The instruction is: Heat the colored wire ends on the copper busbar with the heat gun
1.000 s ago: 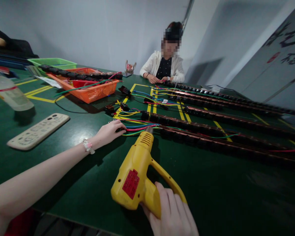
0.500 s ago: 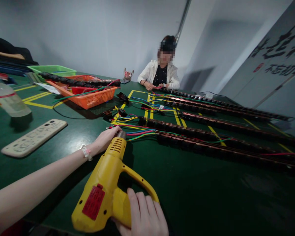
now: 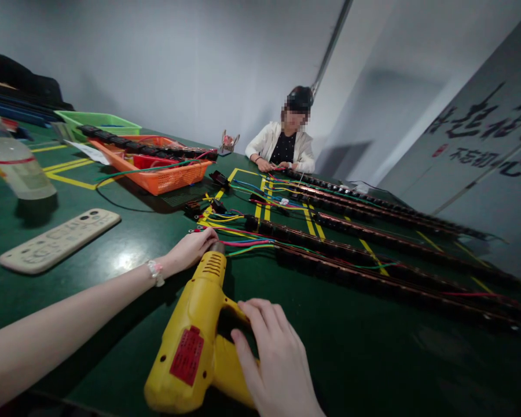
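A yellow heat gun (image 3: 195, 318) with a red label lies on its side on the green table, its metal nozzle pointing at a bundle of colored wires (image 3: 247, 244). My right hand (image 3: 278, 347) is over the handle, with thumb and fingers apart and fingertips touching the guard loop. Just beyond the nozzle, my left hand (image 3: 195, 248) has its fingers closed on the wires near their ends; the nozzle partly covers the fingertips. Those wires run right into a long dark bar with copper-colored strips (image 3: 351, 278).
Several similar long bars (image 3: 399, 243) stretch across the right. An orange basket (image 3: 173, 180) holds more parts, with a green basket (image 3: 125, 124) behind it. A beige remote control (image 3: 61, 240) and a bottle (image 3: 21, 168) are at left. A co-worker (image 3: 282, 142) sits opposite.
My right hand has loosened from the heat gun's handle and shifted up toward the guard loop. The heat gun has moved slightly right in view. My left hand stays by the wires.
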A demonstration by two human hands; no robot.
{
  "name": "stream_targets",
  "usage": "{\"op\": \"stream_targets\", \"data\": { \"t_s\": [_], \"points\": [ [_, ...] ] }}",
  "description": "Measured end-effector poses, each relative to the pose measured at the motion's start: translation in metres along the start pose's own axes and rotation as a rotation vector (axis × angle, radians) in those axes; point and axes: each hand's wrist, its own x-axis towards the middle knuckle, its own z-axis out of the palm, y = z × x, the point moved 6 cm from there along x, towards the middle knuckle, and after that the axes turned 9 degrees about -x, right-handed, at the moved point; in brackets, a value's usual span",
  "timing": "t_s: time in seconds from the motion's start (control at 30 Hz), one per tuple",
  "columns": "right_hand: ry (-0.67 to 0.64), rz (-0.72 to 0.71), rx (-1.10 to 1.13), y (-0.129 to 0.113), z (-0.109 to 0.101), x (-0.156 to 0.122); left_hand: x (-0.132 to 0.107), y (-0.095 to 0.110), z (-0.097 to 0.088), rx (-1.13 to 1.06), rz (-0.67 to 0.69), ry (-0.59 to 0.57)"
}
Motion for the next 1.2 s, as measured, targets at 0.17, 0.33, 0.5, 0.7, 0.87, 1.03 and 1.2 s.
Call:
{"op": "stream_targets", "data": {
  "t_s": [0.17, 0.33, 0.5, 0.7, 0.87, 1.03, 1.2],
  "points": [
    [-0.36, 0.012, -0.019, -0.007, 0.009, 0.026, -0.002, 0.005, -0.001, -0.029, -0.008, -0.007],
    [-0.456, -0.168, -0.109, -0.004, 0.016, 0.047, 0.0, 0.002, 0.0, -0.041, 0.036, 0.007],
    [-0.458, -0.307, -0.21, -0.005, 0.019, 0.056, -0.004, 0.007, 0.0, -0.034, 0.06, -0.003],
    [-0.44, -0.383, -0.221, -0.003, 0.028, 0.064, -0.008, 0.015, 0.0, 0.062, 0.121, -0.024],
    [-0.416, -0.362, -0.155, 0.005, 0.033, 0.062, -0.006, 0.016, 0.003, 0.102, 0.058, -0.075],
    [-0.417, -0.318, -0.077, 0.011, 0.033, 0.056, -0.005, 0.018, 0.004, 0.137, 0.051, -0.098],
    [-0.432, -0.269, -0.027, 0.014, 0.033, 0.055, -0.004, 0.02, 0.005, 0.14, 0.087, -0.108]
  ]
}}
